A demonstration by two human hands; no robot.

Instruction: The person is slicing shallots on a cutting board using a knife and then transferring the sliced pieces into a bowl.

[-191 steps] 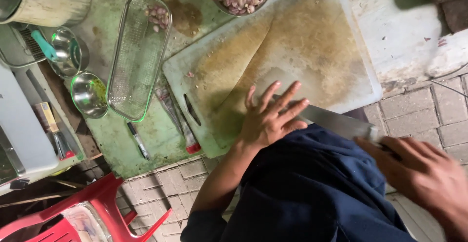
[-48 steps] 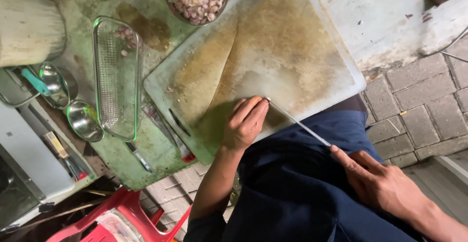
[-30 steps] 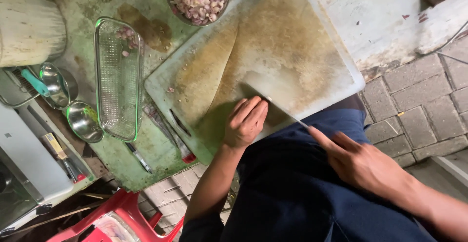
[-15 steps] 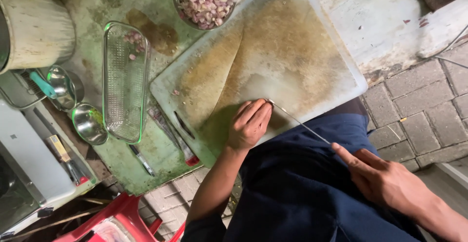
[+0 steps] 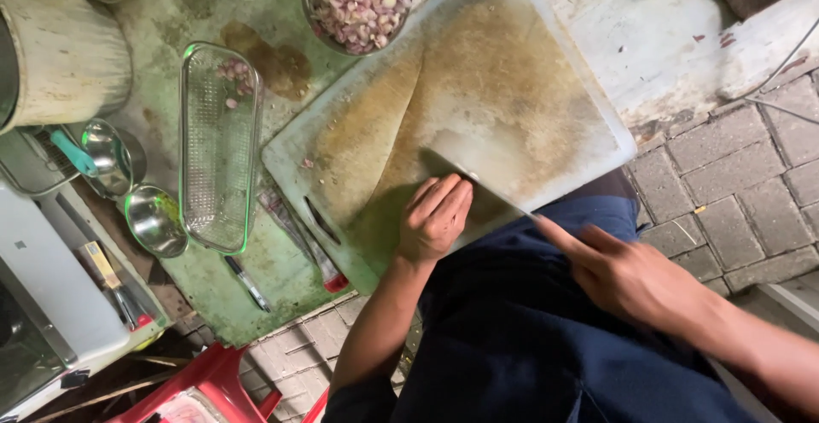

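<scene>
A large white cutting board (image 5: pixel 512 73), stained brown, lies tilted on a green worktop. My left hand (image 5: pixel 435 216) rests flat on the flat side of a broad cleaver blade (image 5: pixel 490 186) near the board's front edge, fingers together. My right hand (image 5: pixel 627 276) grips the cleaver's handle to the right, over my dark blue lap. A metal bowl of chopped pink shallots (image 5: pixel 358 1) stands at the board's far left corner.
A clear glass tray (image 5: pixel 217 146) with a few shallot bits lies left of the board. Two small steel bowls (image 5: pixel 153 218), a pale cylindrical container (image 5: pixel 64 52), a pen (image 5: pixel 247 282) and a red plastic chair (image 5: pixel 213 385) are at left. Paving bricks (image 5: pixel 734 176) are on the right.
The cleaver has swung between edge-on and flat against the board's front edge. My left hand stayed pressed on the blade while my right hand shifted left with the handle.
</scene>
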